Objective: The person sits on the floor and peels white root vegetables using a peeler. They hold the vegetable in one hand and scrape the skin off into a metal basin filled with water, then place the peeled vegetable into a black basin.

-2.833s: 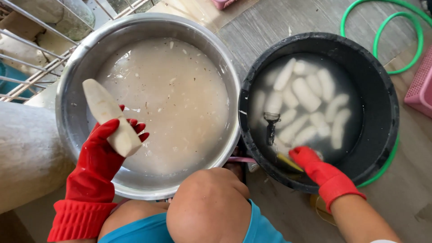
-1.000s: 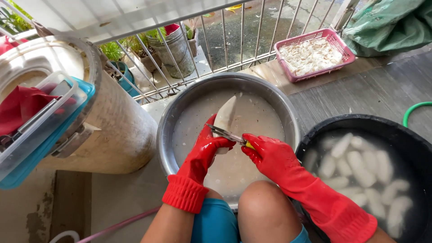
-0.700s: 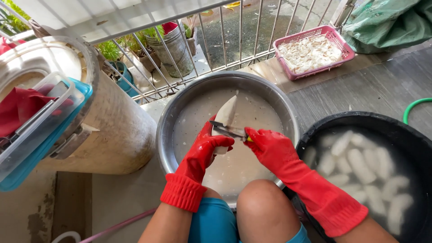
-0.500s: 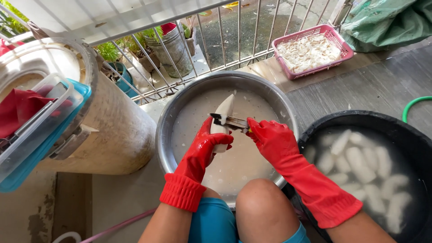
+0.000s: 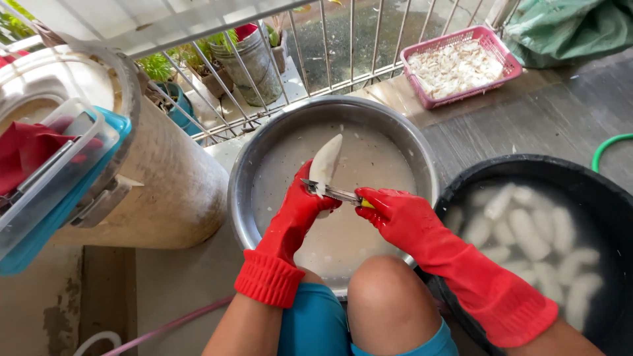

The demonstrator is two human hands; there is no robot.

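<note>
Red-gloved left hand (image 5: 304, 206) is gripping a white root (image 5: 325, 166), right hand (image 5: 394, 212) clenching a peeler (image 5: 333, 192) w/ blade nearing thumb; wet gloves risking slip into basin (image 5: 245, 165).

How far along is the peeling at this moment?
Done: many peeled white roots soak in the black tub, and peelings fill the pink basket. In hand: the left hand holds one root over the steel basin while the right hand draws a peeler across it. No unpeeled pile shows.
</note>
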